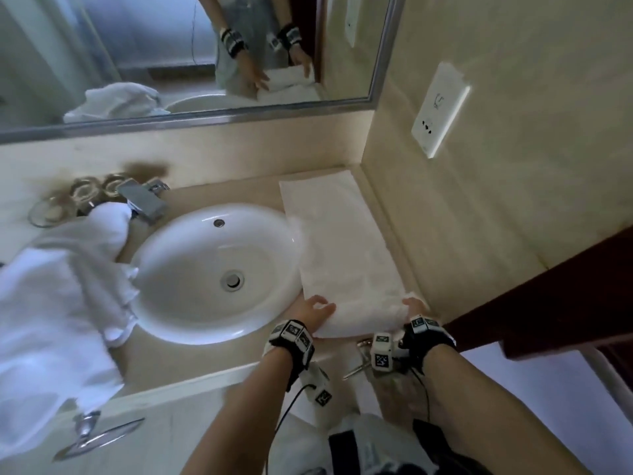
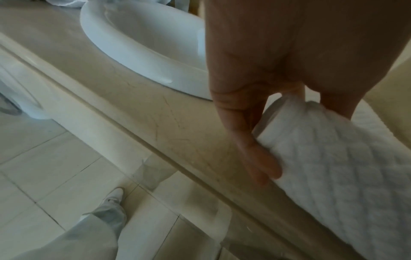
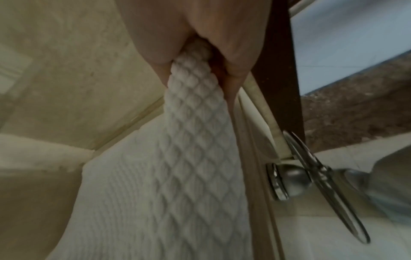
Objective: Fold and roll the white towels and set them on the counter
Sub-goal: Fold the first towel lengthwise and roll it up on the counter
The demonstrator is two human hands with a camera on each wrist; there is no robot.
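While the loose white towels [image 1: 51, 303] are lying heaped far out to the left of both grips, past the sink [image 1: 219, 272], the left hand [image 1: 313, 308] is closing its grip on the near left corner of the folded towel [image 1: 342, 245]. Seen from the left wrist, its thumb [image 2: 255, 154] is pressing the turned-up edge from the near side while the other fingers are curling over the top, so the grip is pinching cloth and not spread. Between the two grips the towel's near end is rising into a low roll; beyond them the rest is lying flat on the tabletop [image 1: 205, 358], reaching toward the mirror [image 1: 171, 46]. At the right, the right hand [image 1: 416, 308] is gripping the opposite near corner, its fingers [image 3: 222, 44] bunched tight round the quilted fabric. Just right of that grip a beige wall [image 1: 479, 200] is standing.
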